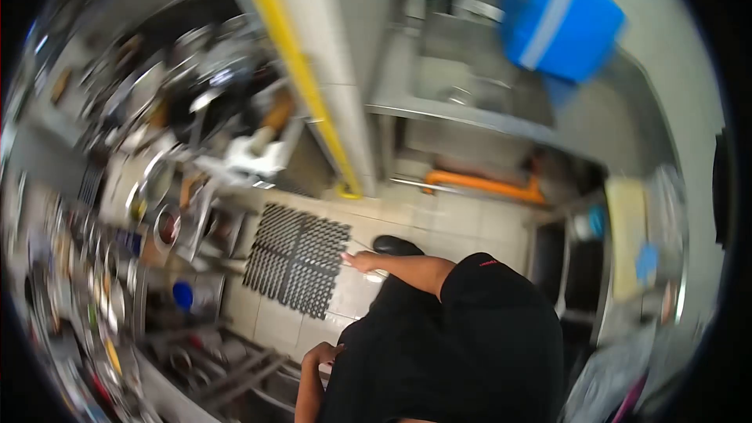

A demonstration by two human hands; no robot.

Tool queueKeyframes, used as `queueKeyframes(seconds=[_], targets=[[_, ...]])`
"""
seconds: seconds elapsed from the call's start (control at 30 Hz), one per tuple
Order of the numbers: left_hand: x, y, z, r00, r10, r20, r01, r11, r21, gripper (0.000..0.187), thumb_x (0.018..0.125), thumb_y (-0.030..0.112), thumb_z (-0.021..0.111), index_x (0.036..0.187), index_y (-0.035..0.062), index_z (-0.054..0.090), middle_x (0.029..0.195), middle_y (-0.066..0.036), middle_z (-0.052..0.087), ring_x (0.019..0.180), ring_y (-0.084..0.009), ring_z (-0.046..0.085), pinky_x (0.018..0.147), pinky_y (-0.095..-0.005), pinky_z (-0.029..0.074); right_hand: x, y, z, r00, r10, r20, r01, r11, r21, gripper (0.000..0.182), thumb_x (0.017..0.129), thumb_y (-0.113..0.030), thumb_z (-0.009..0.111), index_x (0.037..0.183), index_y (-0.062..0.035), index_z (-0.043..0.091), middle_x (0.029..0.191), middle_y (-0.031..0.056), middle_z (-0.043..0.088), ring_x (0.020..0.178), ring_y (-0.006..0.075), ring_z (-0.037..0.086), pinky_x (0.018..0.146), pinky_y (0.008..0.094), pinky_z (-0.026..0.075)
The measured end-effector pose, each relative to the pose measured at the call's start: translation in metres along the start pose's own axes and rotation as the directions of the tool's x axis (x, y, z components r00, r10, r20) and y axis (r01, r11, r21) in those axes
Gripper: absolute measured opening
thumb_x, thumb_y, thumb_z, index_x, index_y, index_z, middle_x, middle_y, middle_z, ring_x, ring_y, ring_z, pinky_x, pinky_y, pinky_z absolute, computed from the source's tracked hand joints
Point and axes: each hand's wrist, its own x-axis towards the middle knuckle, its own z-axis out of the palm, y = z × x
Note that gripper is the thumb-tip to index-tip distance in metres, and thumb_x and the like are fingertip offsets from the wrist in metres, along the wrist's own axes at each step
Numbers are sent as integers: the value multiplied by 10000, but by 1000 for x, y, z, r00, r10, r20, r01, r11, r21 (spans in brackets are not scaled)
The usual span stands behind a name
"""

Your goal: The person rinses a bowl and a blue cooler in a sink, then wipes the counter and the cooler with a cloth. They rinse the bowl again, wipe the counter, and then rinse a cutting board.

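Note:
My right hand reaches out over the floor in front of my black clothing. Its fingers look curled, and a thin pale line runs beside them, too blurred to name. Below it in view lies a dark rubber mat with many holes, on light tiles. My left hand rests low against the front of my clothing, its fingers partly hidden there. One black shoe shows just past my right forearm.
A steel sink counter stands ahead, with a blue box above it. A yellow-edged post divides it from a cluttered area of pans and utensils. An orange bar lies under the sink. Crowded steel shelves line the left.

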Motion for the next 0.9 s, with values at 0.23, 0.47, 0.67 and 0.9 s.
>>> queueKeyframes(seconds=[0.23,0.47,0.67,0.9], targets=[[101,62,-64,913,285,292,-400,484,778,489,814,252,554,1248,39,477,996,-215,622,896,-282,633,792,-352,514,-178,49,-35,790,268,-551,252,678,690,859,838,-710,166,996,29,575,781,96,613,663,192,590,585,326,488],[115,251,-67,864,475,-167,-387,838,386,604,824,341,595,1273,-20,415,1129,-209,581,1005,-298,592,857,-363,474,-259,68,-109,697,292,-655,473,499,726,843,859,-686,147,1003,21,582,760,67,599,653,130,553,574,248,461],[152,301,-79,891,417,-179,-353,884,306,753,828,392,585,1360,-24,254,1139,-243,564,1020,-342,577,857,-383,462,-234,57,-192,606,108,-788,489,730,476,523,918,-481,399,726,-30,584,570,21,487,530,93,433,497,277,372],[195,323,-137,900,423,-107,-331,822,464,653,819,400,582,1248,-67,423,1019,-228,621,1001,-349,585,849,-392,460,-288,88,-296,674,-268,-688,484,864,138,282,854,-285,552,833,-7,595,702,148,579,631,206,548,604,360,426]])
